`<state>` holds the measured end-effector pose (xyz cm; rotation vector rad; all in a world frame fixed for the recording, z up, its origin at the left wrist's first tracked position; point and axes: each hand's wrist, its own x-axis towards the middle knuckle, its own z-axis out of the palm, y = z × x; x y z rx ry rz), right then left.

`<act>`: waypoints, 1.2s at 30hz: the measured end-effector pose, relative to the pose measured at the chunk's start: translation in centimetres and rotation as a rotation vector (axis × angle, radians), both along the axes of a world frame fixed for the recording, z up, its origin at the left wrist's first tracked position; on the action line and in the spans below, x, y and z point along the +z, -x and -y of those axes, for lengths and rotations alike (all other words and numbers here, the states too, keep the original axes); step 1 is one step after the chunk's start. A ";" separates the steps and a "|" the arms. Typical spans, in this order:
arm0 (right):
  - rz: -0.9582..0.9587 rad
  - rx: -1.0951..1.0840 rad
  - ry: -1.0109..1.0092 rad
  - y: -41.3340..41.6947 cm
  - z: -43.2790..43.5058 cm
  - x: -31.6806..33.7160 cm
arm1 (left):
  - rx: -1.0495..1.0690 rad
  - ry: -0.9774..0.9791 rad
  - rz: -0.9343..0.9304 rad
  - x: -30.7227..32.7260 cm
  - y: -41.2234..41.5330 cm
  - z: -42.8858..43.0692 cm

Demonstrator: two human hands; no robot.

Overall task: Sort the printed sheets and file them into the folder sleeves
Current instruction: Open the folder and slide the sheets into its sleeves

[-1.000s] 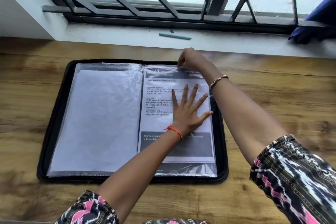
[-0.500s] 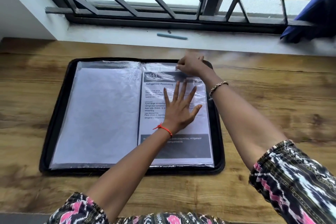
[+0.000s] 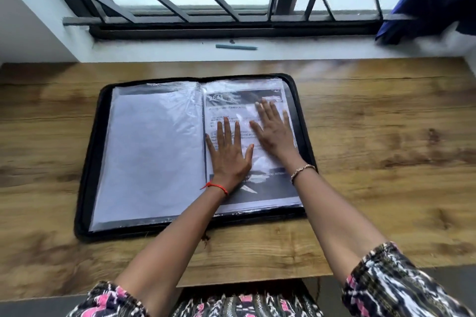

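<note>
My left hand (image 3: 228, 154) and right hand (image 3: 274, 132) lie spread flat on the sleeved sheet (image 3: 268, 189) — light, limp, slick under plastic, I judge — best pinched at an edge.

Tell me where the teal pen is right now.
Head view, top centre: the teal pen lies on the white windowsill, just beyond the far edge of the open folder.

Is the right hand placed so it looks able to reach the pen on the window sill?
Probably yes: the right hand lies flat on the printed sheet, the pen lies on the sill just past the folder's far edge, and nothing stands between them.
</note>
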<state>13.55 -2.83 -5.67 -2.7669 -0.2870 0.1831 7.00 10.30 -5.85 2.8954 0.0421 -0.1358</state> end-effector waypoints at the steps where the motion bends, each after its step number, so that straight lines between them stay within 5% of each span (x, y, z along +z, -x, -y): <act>1: 0.008 -0.052 0.021 0.6 0.3 -0.1 | -0.013 -0.001 -0.005 -0.1 0.0 -0.1; 13: -0.079 -0.233 0.075 6.8 5.4 0.4 | -0.023 0.017 -0.034 0.4 0.6 1.7; 27: -0.094 -0.265 0.006 10.8 5.6 0.9 | -0.373 0.101 -0.124 1.0 8.3 4.1; 36: -0.003 -0.121 -0.174 11.3 1.3 2.8 | -0.018 0.361 0.146 2.7 10.7 -3.2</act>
